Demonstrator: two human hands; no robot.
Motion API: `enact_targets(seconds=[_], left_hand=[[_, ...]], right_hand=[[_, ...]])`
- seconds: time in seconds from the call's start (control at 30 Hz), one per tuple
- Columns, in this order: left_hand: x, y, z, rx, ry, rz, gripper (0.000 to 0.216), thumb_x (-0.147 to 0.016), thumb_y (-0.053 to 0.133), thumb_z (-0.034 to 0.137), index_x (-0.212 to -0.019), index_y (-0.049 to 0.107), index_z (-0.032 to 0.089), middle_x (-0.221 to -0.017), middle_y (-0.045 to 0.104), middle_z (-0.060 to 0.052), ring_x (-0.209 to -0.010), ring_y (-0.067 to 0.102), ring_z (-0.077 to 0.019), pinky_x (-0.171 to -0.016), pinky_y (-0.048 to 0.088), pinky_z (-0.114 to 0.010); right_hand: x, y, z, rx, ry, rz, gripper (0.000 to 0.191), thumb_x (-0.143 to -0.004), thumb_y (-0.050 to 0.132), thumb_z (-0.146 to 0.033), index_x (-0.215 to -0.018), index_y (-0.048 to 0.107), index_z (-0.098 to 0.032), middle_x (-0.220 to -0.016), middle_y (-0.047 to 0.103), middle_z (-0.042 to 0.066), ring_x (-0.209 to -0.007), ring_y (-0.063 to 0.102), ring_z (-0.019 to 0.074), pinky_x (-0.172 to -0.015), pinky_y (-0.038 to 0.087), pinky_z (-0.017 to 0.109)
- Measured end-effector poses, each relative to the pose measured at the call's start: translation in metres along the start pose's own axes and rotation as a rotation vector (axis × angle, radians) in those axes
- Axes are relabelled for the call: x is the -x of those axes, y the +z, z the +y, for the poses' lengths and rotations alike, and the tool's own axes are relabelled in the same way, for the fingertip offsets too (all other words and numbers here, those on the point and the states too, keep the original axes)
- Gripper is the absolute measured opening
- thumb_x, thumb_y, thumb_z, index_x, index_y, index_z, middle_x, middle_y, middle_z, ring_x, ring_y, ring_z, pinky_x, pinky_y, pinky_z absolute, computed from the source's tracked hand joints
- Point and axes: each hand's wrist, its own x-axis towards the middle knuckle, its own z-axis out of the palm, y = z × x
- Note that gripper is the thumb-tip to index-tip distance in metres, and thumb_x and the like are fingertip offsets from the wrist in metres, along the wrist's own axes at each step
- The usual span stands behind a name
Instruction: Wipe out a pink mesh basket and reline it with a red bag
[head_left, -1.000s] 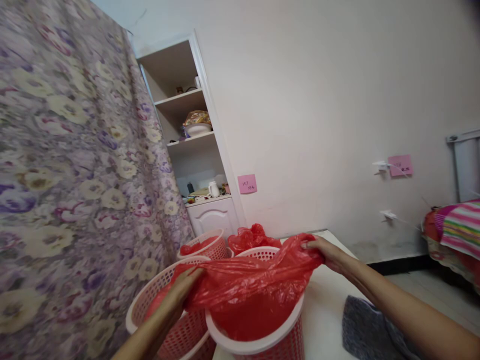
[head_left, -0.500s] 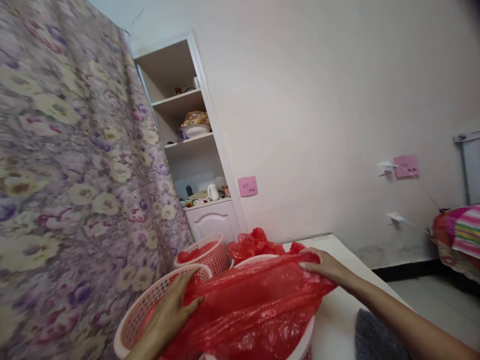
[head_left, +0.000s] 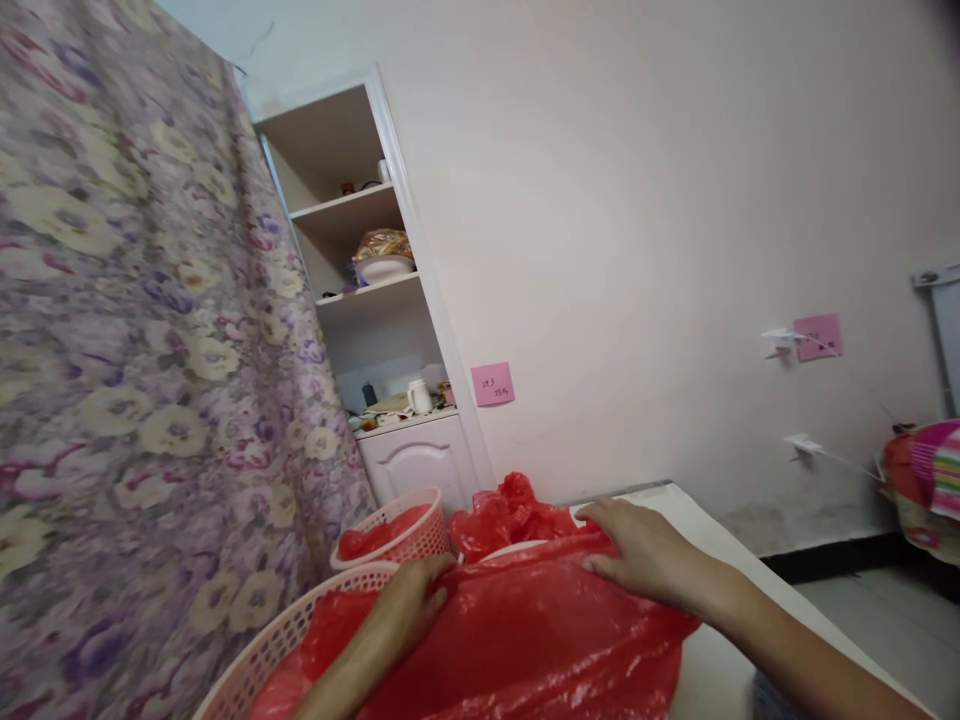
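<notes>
A thin, crinkled red plastic bag [head_left: 517, 640] is spread across the near part of the white tabletop [head_left: 720, 640], its sheet hiding most of what lies under it. The left hand [head_left: 409, 610] is pressed on the bag's left part, its fingers curled down into the plastic; whether a fold is pinched cannot be told. The right hand [head_left: 637, 550] is laid flat on the bag's far right part, fingers stretched out and loose, near the tabletop's far edge.

A pink perforated plastic basket [head_left: 277, 640] is seen at the tabletop's near left corner, red plastic inside it. A second, smaller pink basket [head_left: 409, 530] stands beyond it, also lined in red. A bunched heap of red plastic [head_left: 510, 515] rises just behind the spread bag. A flowered purple curtain [head_left: 142, 330] hangs along the left, and a white shelf cabinet [head_left: 375, 300] stands against the wall behind.
</notes>
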Motion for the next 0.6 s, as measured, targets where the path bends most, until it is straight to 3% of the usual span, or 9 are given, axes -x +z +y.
enact_targets(seconds=[0.1,0.2,0.3,0.43,0.6], left_hand=[[-0.015,0.011,-0.008,0.067,-0.004,0.015,0.014,-0.069,0.040,0.015,-0.068,0.052,0.022,-0.074,0.067,-0.004,-0.077,0.063,-0.0223,-0.071,0.039,-0.031],[-0.029,0.025,-0.024,0.139,-0.023,0.020,0.014,-0.067,0.038,0.016,-0.067,0.051,0.022,-0.070,0.064,-0.002,-0.075,0.061,-0.0214,-0.071,0.038,-0.031],[-0.042,0.036,-0.043,0.223,-0.049,0.013,0.012,-0.071,0.044,0.030,-0.068,0.051,0.022,-0.074,0.064,-0.002,-0.078,0.059,-0.0224,-0.071,0.038,-0.031],[-0.058,0.046,-0.064,0.335,-0.096,-0.018,0.031,-0.070,0.052,0.052,-0.066,0.052,0.021,-0.069,0.056,0.001,-0.071,0.053,-0.0206,-0.069,0.037,-0.031],[-0.072,0.063,-0.081,0.441,-0.170,-0.010,0.046,-0.067,0.053,0.067,-0.058,0.046,0.022,-0.059,0.044,0.004,-0.062,0.043,-0.0169,-0.064,0.032,-0.032]], right_hand=[[-0.021,0.015,-0.011,0.043,-0.060,-0.030,0.033,-0.080,0.062,-0.035,-0.109,0.070,-0.021,-0.113,0.071,0.014,-0.104,0.064,0.0343,-0.086,0.043,0.041],[-0.051,0.040,-0.002,0.016,-0.058,-0.046,0.015,-0.083,0.055,-0.021,-0.082,0.069,-0.019,-0.093,0.074,0.009,-0.088,0.066,0.0271,-0.074,0.041,0.034],[-0.082,0.065,0.021,-0.062,-0.031,-0.052,0.018,-0.087,0.052,-0.018,-0.074,0.064,-0.018,-0.085,0.072,0.004,-0.082,0.065,0.0204,-0.072,0.040,0.031],[-0.119,0.093,0.051,-0.179,0.049,-0.067,0.027,-0.093,0.058,-0.032,-0.070,0.060,-0.016,-0.070,0.061,-0.003,-0.069,0.059,0.0152,-0.069,0.045,0.030],[-0.143,0.124,0.073,-0.296,0.175,-0.121,0.030,-0.092,0.063,-0.039,-0.074,0.061,-0.015,-0.071,0.060,-0.004,-0.065,0.058,0.0127,-0.064,0.050,0.028]])
